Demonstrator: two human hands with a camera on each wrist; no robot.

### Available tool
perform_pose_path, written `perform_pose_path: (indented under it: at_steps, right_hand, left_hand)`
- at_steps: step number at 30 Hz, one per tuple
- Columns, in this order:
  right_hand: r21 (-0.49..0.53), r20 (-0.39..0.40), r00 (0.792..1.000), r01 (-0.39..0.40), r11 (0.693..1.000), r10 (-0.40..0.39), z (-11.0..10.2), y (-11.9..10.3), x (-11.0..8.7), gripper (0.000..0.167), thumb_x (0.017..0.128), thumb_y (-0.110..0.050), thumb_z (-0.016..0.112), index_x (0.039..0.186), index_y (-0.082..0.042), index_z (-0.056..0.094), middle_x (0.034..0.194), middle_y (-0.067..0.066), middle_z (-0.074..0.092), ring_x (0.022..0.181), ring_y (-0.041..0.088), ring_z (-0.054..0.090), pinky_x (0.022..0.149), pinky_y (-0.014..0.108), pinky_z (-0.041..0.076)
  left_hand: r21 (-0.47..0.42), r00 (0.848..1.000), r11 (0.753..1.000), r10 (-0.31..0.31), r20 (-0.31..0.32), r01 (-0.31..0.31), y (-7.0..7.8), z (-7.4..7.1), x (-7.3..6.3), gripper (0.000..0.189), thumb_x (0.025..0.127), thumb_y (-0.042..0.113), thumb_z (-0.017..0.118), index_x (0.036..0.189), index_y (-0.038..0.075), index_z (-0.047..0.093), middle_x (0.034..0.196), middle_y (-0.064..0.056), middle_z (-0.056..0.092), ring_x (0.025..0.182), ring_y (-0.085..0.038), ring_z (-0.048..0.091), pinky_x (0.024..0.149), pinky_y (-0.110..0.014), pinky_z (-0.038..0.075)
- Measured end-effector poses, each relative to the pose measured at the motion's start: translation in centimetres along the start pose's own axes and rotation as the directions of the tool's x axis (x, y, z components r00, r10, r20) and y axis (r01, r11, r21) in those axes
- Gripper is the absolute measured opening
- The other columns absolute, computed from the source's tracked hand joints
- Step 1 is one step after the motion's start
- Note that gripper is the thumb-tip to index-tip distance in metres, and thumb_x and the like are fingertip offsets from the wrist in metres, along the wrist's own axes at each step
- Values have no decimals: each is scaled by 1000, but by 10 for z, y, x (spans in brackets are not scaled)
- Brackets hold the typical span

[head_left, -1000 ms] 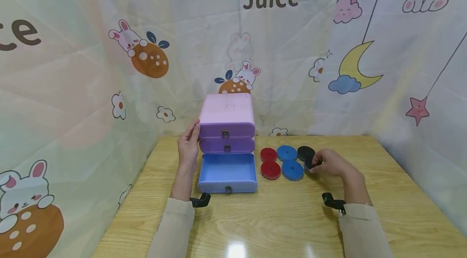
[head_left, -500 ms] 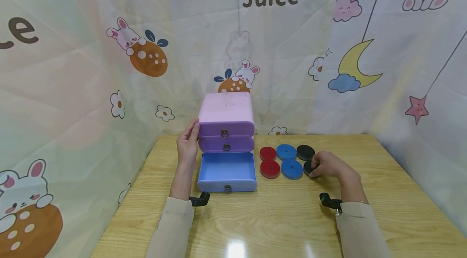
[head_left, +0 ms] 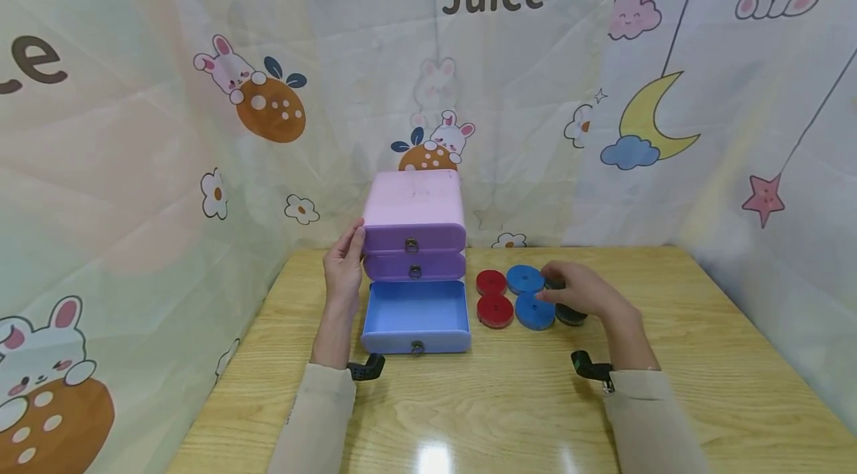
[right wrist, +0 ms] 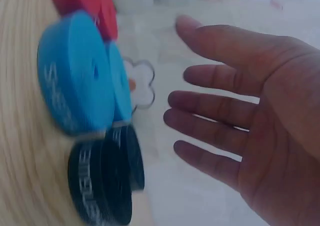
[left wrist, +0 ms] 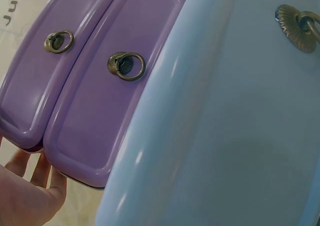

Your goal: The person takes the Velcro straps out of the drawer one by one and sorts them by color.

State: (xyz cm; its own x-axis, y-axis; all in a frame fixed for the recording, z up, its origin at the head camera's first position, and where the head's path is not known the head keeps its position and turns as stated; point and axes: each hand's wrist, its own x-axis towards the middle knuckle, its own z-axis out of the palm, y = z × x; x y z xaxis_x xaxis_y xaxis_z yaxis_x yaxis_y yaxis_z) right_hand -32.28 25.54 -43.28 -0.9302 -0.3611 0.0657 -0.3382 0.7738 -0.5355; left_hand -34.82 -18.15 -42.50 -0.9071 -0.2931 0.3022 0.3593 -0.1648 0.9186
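Note:
My left hand (head_left: 344, 273) rests against the left side of a small pink and purple drawer cabinet (head_left: 415, 199). In the left wrist view its fingers touch the side behind the purple drawer fronts (left wrist: 95, 86). Below them, the light blue bottom drawer (head_left: 416, 342) is pulled out, with nothing inside. My right hand (head_left: 582, 288) hovers over the rolls with fingers apart, holding nothing. Near it lie two blue rolls of tape (head_left: 535, 312) and two black rolls of tape (right wrist: 100, 181), with white lettering on their edges. The hand partly covers the black pair in the head view.
Two red rolls of tape (head_left: 495, 312) lie between the drawer and the blue rolls. The wooden table (head_left: 509, 407) extends to the front and right. A printed cloth (head_left: 535, 124) hangs along the back and both sides.
My right hand has let go of the nearer black roll, which now lies flat, and has moved left and slightly away from me. The left hand stays at the cabinet.

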Motion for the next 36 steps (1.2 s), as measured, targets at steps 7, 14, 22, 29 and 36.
perform_pose_path:
  at_steps: [7,14,22,29,36]
  right_hand:
    - [7,-7,998,64,998,-64,10,-40,8,54,99,-37,72,137,-1,60,136,21,66,125,41,61,103,58,54]
    - [25,26,986,163,986,-163,24,-78,12,46,96,-36,77,131,-8,66,124,7,71,117,30,67,99,52,57]
    - [38,88,954,284,958,-286,37,-113,16,41,97,-32,76,130,-9,66,126,7,71,117,30,68,100,49,57]
    - [53,129,939,315,948,-319,48,-135,16,46,96,-37,76,132,-10,65,124,2,72,117,26,68,96,43,59]
    - [38,157,925,343,939,-345,56,-152,18,43,95,-34,78,129,-10,68,118,1,74,113,23,69,96,42,59]
  left_hand:
    - [-7,1000,1000,-8,9,8,3,0,-2,45,99,43,69,138,19,70,144,-2,66,128,-14,64,114,-37,49]
    - [-19,1000,1000,0,6,0,0,1,-1,47,98,44,71,137,19,70,142,-2,67,127,-13,65,112,-35,50]
    - [12,1000,1000,-15,-22,15,0,1,0,46,97,47,71,135,22,71,142,1,68,130,-14,64,112,-33,51]
    - [12,1000,1000,-16,-21,16,2,2,0,46,96,48,72,134,23,72,142,2,68,131,-15,63,113,-34,50]
    - [10,1000,1000,-10,-13,10,1,1,0,47,95,49,72,135,23,72,143,2,67,132,-15,63,115,-37,48]
